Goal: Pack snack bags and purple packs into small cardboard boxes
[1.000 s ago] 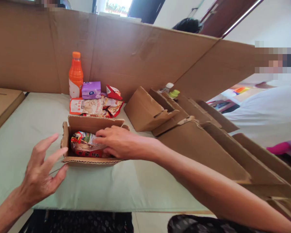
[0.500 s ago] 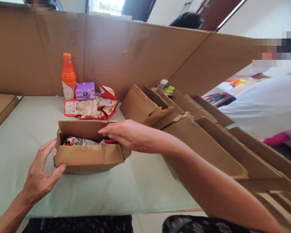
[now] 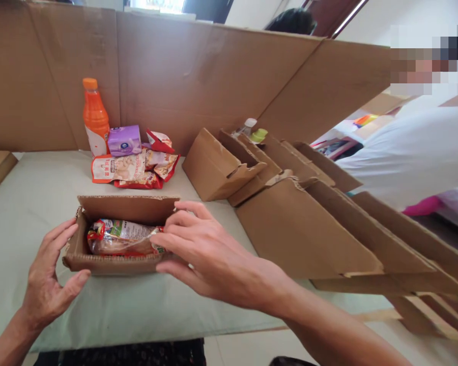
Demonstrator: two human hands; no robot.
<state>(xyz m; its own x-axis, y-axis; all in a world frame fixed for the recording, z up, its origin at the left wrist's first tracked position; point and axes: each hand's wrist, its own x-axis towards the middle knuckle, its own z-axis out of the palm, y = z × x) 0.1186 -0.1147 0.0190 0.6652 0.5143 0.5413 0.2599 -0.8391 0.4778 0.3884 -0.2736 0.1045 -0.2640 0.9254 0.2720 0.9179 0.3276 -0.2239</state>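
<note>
A small open cardboard box (image 3: 110, 264) stands on the pale green tabletop in front of me. Inside lies a clear plastic snack packet (image 3: 125, 231) with red, green and white print. My left hand (image 3: 48, 277) is at the box's left end, thumb and fingers spread, fingertips by the corner. At the right end is my right hand (image 3: 198, 246), its fingers apart and reaching over that side; it hides the box's right edge and part of the packet. Whether the right fingertips press on the cardboard or the packet, I cannot tell.
Behind the box are red-and-white snack bags (image 3: 135, 168), a purple tissue pack (image 3: 124, 140) and an orange drink bottle (image 3: 96, 117). Several cardboard boxes (image 3: 301, 218) stand on the right. A tall cardboard screen (image 3: 198, 71) closes the back. A person in white (image 3: 416, 137) is beyond it.
My right hand has come nearer, with its fingers more spread. The box's inside and packet show more, and its front wall shows less. The whole view has shifted slightly.
</note>
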